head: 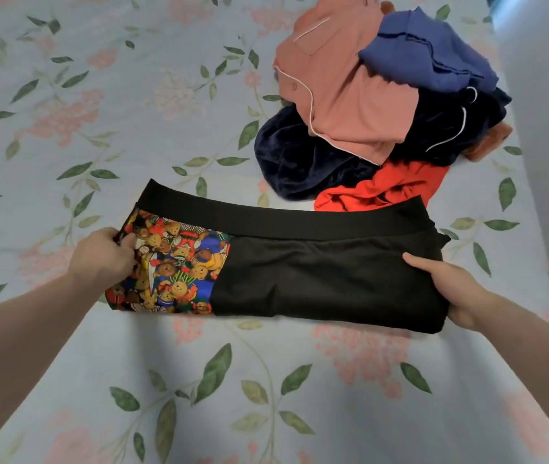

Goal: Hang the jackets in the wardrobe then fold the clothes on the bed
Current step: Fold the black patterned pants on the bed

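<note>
The near stretch of the floral bed sheet (266,396) lies bare — plenty of room to reach in. So does the whole far left. Across the middle, the black garment (316,279) spans from side to side. Just behind its right end, the heap of clothes (383,105) blocks the far right — its red piece (400,185) touches the waistband.

Black shorts (316,283), teddy-bear print panel (172,266)
</note>
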{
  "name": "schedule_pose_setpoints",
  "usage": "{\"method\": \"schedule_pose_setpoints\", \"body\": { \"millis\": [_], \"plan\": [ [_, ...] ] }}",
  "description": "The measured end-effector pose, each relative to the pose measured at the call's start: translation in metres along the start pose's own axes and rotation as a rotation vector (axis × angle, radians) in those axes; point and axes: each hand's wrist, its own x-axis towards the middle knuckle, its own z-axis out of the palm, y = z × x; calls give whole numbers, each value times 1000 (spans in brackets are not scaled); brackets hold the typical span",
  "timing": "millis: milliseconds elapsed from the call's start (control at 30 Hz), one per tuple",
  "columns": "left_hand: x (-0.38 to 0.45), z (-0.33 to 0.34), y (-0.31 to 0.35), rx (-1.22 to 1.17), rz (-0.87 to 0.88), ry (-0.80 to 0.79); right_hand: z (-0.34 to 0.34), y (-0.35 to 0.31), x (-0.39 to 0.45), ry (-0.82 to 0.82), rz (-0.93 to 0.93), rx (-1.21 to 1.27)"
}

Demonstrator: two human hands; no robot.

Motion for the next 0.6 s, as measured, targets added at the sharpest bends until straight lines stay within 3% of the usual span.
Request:
{"method": "schedule_pose_setpoints", "body": {
  "millis": [100,200,267,333,433,533,600],
  "plan": [
    [-15,5,19,-35,-40,79,-1,-6,-13,-22,-9,29],
    [-44,14,52,-63,401,166,0,-11,-24,-54,10,51],
    [-69,19,75,-93,692,-10,4,-19,-35,-85,28,66],
    [-95,26,96,-97,837,-187,10,-30,-49,-130,27,76],
    [-126,45,118,-25,855,-366,20,-49,-68,-172,-3,89],
    [-132,55,125,102,684,-689,32,-68,-84,-199,-22,116],
    [-132,51,125,44,615,-744,42,-78,-93,-209,-30,135]
  ]
}}
